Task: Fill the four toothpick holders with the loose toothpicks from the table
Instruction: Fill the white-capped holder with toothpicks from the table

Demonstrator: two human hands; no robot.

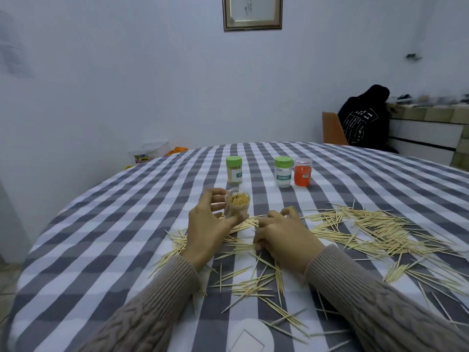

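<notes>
Left hand (pixel 208 227) grips open holder (pixel 237 207), mouth tilted toward camera

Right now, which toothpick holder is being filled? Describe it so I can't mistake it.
On the checked tablecloth, look nearer than the row of three capped holders. The left hand grips a clear holder, tilted toward the camera. It alone has no cap, its open mouth showing packed toothpick tips.

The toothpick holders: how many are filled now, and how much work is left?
Done: the left green-lidded holder looks full and capped. In hand: the left hand grips an open holder, nearly full, while the right hand gathers loose toothpicks. Left: the second green-lidded holder looks empty; the orange holder's filling is unclear.
</notes>
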